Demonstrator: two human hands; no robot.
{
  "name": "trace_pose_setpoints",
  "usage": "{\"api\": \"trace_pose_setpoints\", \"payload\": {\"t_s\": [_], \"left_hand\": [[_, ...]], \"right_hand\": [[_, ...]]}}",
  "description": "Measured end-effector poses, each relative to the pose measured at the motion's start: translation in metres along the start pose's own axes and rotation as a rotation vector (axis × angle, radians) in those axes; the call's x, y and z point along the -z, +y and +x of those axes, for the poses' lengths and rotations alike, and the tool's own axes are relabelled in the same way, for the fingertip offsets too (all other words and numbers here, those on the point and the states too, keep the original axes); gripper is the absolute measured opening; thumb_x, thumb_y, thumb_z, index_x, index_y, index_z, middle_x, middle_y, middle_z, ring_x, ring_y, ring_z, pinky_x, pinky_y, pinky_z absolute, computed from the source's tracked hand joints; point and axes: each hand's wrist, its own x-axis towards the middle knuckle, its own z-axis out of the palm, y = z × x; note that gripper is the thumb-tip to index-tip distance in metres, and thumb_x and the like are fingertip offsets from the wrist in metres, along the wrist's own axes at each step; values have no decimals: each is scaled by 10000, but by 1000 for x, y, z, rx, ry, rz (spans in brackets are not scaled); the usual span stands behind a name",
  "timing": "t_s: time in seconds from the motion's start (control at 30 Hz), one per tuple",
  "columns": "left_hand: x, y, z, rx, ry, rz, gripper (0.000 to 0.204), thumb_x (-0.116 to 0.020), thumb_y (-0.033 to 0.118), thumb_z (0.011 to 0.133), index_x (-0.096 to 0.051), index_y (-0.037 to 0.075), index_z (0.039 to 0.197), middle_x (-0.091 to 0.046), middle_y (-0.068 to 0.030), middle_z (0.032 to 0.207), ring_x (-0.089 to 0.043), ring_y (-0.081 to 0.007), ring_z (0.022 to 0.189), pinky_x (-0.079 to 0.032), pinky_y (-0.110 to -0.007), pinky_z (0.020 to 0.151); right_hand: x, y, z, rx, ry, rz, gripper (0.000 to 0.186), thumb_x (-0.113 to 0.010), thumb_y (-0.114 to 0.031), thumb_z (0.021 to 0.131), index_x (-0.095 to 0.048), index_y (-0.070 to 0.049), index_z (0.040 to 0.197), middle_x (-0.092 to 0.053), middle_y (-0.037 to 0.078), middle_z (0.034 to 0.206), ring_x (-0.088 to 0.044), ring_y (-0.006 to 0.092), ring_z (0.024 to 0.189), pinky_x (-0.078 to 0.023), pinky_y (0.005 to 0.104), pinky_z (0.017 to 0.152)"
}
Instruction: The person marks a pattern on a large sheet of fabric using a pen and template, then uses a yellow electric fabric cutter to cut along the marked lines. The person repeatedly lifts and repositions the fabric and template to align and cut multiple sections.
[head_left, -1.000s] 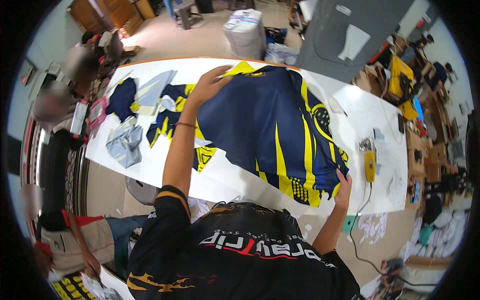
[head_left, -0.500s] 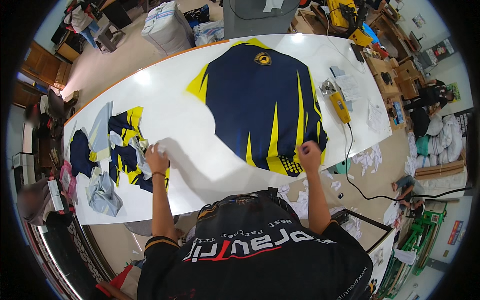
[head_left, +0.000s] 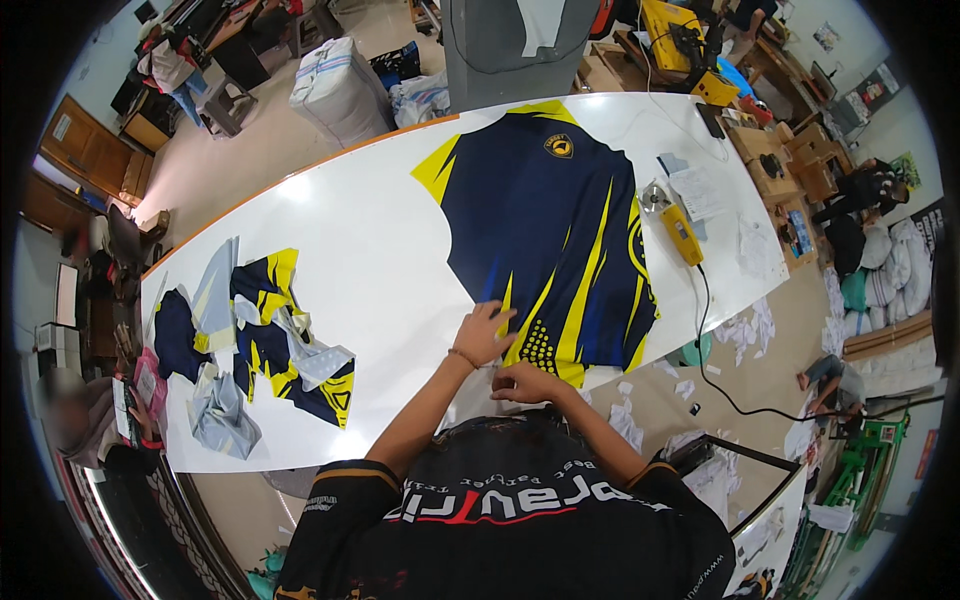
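Note:
A dark navy fabric panel [head_left: 540, 210] with yellow flashes and a small crest lies spread on the white table [head_left: 395, 290], its lower end toward me. My left hand [head_left: 484, 336] rests on its lower left edge, fingers spread. Just below and to the right, my right hand [head_left: 527, 383] is at the panel's lower edge, its fingers curled together; whatever is between them is hidden. Right of the panel lies a yellow corded cutter [head_left: 682, 235] with a round blade.
Cut navy, yellow and pale grey scraps [head_left: 265, 335] lie in a heap on the table's left. Papers [head_left: 697, 192] are at the right, behind the cutter. A black cord [head_left: 710, 340] runs off the right edge. Several people are around the room; one person [head_left: 75, 425] sits at the left.
My left hand has moved right from the scraps to the panel. My right hand has moved left and nearer to me. The panel's lower end now lies flatter and closer to me.

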Motion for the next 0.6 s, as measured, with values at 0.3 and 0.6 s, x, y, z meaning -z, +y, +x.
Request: {"api": "trace_pose_setpoints", "payload": {"t_s": [0.3,0.6], "left_hand": [[85,-158,-102,229,12,634,251,-632,68,785,-733,133,1006,-672,-96,1088,-611,-304,1073,-491,-458,905],[118,-89,-51,407,456,319,211,-714,226,889,-721,83,1044,-716,-165,1044,-689,-383,926,-557,-470,826]], "right_hand": [[97,58,-48,-466,1071,-520,544,-829,-295,820,-609,-74,1266,-569,212,1184,-544,422,1140,-469,517,969],[-17,23,-19,-48,554,-502,564,-801,-292,839,-618,-111,1340,-592,193,1230,-592,384,1082,-490,482,880]]}}
